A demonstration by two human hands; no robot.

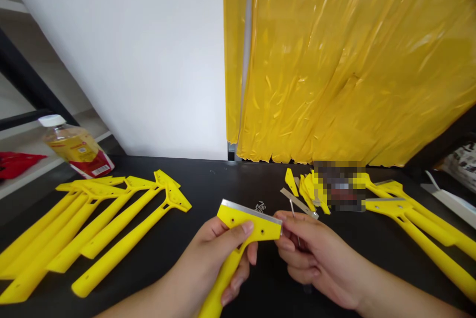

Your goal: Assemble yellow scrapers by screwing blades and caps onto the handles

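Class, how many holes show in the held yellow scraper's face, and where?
2 on the yellow scraper: one hole left of the thumb tip of the left hand, another hole right of that tip. The thumb may hide more.

The left hand (212,248) and the right hand (314,246) are seen bare, and uncovered skin is shown along the left forearm (163,281) and the right forearm (386,286) until each is cut off by the border of the view. Slim, smoothly rounded fingers are seen on both hands, and the left thumb (234,236) is tipped with a short nail. Both wrists are smoothly outlined.
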